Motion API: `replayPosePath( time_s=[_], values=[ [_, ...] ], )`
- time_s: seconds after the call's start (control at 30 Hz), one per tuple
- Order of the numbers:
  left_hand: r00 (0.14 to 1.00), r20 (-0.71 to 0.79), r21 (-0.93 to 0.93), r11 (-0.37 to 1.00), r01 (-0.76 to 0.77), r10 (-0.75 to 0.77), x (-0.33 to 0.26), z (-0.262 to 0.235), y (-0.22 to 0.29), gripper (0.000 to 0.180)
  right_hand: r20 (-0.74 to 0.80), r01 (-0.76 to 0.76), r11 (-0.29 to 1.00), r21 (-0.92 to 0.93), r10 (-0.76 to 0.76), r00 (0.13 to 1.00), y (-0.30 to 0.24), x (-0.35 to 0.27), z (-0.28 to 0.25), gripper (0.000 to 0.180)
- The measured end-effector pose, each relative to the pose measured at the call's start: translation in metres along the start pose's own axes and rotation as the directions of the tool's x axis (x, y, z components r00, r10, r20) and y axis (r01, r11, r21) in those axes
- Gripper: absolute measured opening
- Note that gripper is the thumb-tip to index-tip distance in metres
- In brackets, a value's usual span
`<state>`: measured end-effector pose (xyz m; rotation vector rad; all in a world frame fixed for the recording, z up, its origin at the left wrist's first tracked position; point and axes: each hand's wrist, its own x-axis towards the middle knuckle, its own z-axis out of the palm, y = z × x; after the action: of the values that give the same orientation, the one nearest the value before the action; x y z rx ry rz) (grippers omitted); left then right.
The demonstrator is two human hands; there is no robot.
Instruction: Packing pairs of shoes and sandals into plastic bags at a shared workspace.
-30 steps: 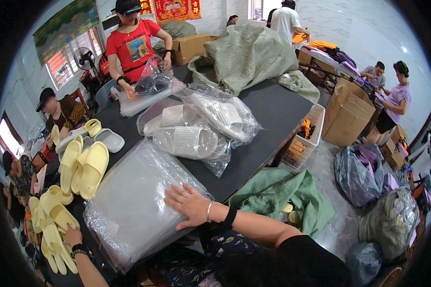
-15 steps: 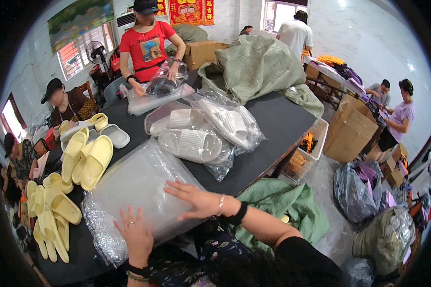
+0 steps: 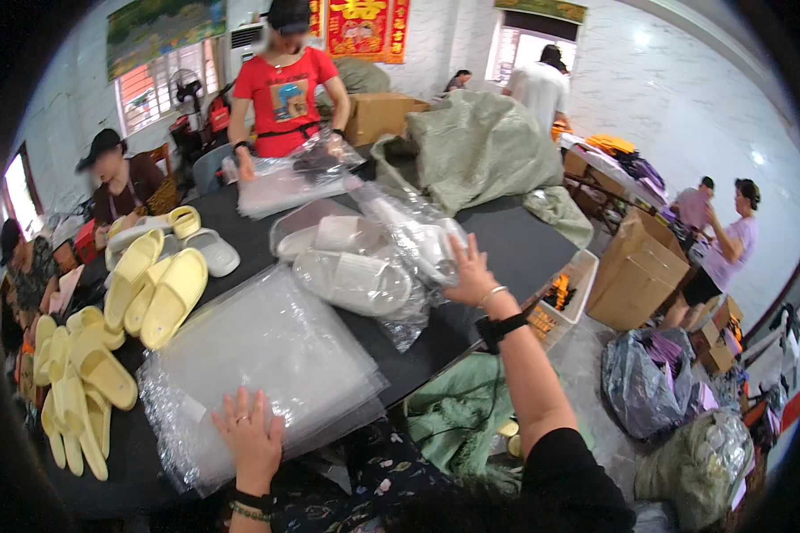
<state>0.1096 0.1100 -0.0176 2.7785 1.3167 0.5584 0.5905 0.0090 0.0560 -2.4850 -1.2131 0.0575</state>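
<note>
My left hand [image 3: 251,440] lies flat, fingers spread, on the near edge of a stack of clear plastic bags [image 3: 276,342]. At the front right of a cluster of white slippers [image 3: 356,277] in clear bags, my right hand [image 3: 471,277] reaches out with its fingers apart. Its fingertips are at the rightmost bagged pair of slippers [image 3: 415,233], seemingly touching the plastic; whether they press on it I cannot tell. Left of the bag stack lie several loose pale yellow slippers [image 3: 176,300], with more yellow slippers [image 3: 105,369] nearer and a grey slipper [image 3: 213,253] behind.
Across the black table [image 3: 453,333], a person in a red shirt [image 3: 284,93] handles clear plastic. A big green-grey sack [image 3: 484,147] rests on the far side. Off the right edge stand a white basket [image 3: 578,289] and a carton [image 3: 638,271]; a green sack [image 3: 458,413] lies below.
My right hand has left the bag stack and moved forward and right to the bagged slippers. My left hand stays on the stack. The view has shifted a little.
</note>
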Motion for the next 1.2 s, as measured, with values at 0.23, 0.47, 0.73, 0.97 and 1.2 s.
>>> replayPosePath(
  time_s=[0.23,0.47,0.73,0.97,1.2],
  values=[
    [0.997,0.057,0.063,0.997,0.039,-0.042,-0.005,0.003,-0.007,0.056,-0.298,0.217,0.948,0.232,-0.143,0.944,0.026,0.022,0.039,0.085],
    [0.999,0.045,0.043,0.999,0.028,-0.03,-0.004,0.008,-0.003,0.056,-0.608,0.222,0.868,0.444,0.11,0.786,0.039,0.026,0.011,0.045],
    [1.0,-0.027,0.056,0.998,-0.002,0.004,-0.003,0.008,-0.006,0.055,-0.788,0.509,0.751,0.42,0.024,0.615,-0.036,-0.008,-0.062,0.042],
    [0.995,0.069,0.044,0.997,0.063,-0.066,-0.003,0.003,-0.001,0.054,-0.739,0.893,0.427,0.14,-0.556,0.381,-0.143,-0.038,-0.052,0.044],
    [0.997,0.057,0.133,0.99,0.051,-0.059,-0.006,0.02,-0.016,0.052,0.04,0.889,0.454,-0.064,-0.889,0.456,-0.159,-0.066,0.058,0.068]
  ],
)
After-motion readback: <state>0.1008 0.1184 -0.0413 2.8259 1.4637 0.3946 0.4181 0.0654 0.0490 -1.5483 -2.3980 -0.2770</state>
